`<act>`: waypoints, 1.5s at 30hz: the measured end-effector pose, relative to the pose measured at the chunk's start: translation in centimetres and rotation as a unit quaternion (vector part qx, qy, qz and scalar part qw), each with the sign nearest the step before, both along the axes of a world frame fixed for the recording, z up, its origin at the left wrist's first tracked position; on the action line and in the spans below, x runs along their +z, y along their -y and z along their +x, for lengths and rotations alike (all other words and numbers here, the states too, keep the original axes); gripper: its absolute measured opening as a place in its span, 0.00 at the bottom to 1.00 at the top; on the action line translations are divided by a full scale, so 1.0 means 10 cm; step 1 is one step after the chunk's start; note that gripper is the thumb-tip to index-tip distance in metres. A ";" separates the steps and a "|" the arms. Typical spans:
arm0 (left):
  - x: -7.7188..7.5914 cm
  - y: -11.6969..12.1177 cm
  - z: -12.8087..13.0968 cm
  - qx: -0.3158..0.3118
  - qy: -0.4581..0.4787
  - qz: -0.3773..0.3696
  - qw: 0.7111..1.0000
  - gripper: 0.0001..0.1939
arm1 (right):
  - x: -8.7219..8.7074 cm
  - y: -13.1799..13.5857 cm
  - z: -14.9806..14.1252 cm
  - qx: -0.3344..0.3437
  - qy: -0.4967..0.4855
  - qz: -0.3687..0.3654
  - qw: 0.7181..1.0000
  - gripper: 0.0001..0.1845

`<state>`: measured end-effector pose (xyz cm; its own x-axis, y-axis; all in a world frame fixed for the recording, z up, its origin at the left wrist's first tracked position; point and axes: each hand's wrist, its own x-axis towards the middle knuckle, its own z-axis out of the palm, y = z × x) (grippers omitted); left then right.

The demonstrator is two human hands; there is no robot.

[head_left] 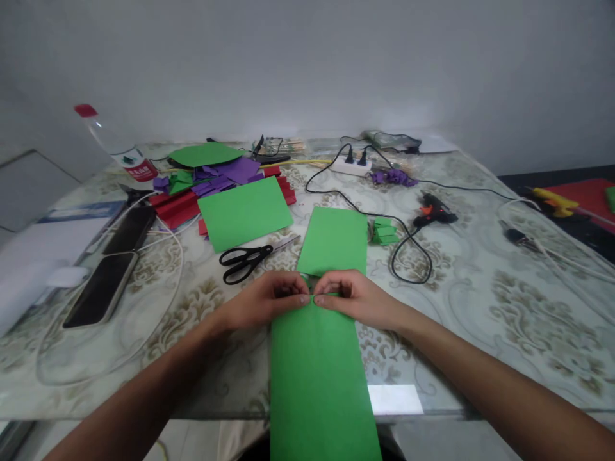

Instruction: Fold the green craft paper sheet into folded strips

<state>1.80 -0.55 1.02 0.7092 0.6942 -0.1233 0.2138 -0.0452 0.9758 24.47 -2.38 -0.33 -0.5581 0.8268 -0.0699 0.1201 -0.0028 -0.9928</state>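
Black scissors [264,250] lie beyond the left hand [269,298], which pinches green paper [319,378] with the right hand [358,298].

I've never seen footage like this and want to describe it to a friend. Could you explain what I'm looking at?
Of course. There is no machine here: these are a person's own bare hands. The single picture comes from a camera worn on their head, looking forward and down, so the arms enter from the bottom.

The left hand and right hand meet in the middle, pinching the far edge of a long green sheet that hangs over the near edge of the patterned table.

Beyond the hands lie more green paper, black-handled scissors and a dark glue gun. Farther back is a white power strip; to the left are a phone and a red-capped bottle.
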 end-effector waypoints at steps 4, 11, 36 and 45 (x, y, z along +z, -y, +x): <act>0.02 0.00 0.00 0.082 0.027 0.027 0.996 0.13 | 0.05 0.06 -0.02 -0.173 0.055 0.199 0.963 0.13; 0.02 0.00 -0.03 0.239 0.101 0.119 0.958 0.09 | 0.16 0.15 -0.01 -0.119 0.102 0.306 0.939 0.11; 0.15 -0.14 -0.19 0.409 0.112 -0.020 0.905 0.14 | 0.15 0.12 -0.02 -0.093 0.038 0.037 0.994 0.20; 0.22 -0.25 -0.39 0.256 -0.086 0.127 0.954 0.07 | 0.06 -0.07 0.08 -0.262 0.053 0.060 0.962 0.16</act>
